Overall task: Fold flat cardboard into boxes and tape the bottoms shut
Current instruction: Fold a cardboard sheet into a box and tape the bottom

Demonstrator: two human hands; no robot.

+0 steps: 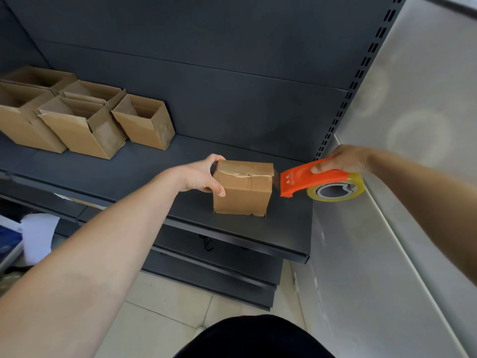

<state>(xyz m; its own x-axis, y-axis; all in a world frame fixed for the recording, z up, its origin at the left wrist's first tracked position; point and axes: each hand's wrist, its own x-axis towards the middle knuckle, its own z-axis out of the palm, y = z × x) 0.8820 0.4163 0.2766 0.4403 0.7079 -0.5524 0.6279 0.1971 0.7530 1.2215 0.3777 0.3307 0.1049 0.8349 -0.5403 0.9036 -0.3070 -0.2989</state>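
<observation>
A small brown cardboard box (pixel 244 193) stands on the dark shelf (pixel 144 174) with its closed flaps on top; clear tape runs across them. My left hand (pixel 204 177) grips the box's upper left corner, thumb on the near face and fingers over the top. My right hand (pixel 346 161) holds an orange tape dispenser (pixel 307 180) with a clear tape roll (pixel 335 191). The dispenser's nose sits right beside the box's top right edge.
Several open-topped cardboard boxes (pixel 82 125) stand grouped at the shelf's back left. A slotted upright (pixel 361 73) and a pale wall (pixel 413 125) bound the shelf on the right. Lower shelves (pixel 219 267), a tiled floor and white paper (pixel 38 236) lie below.
</observation>
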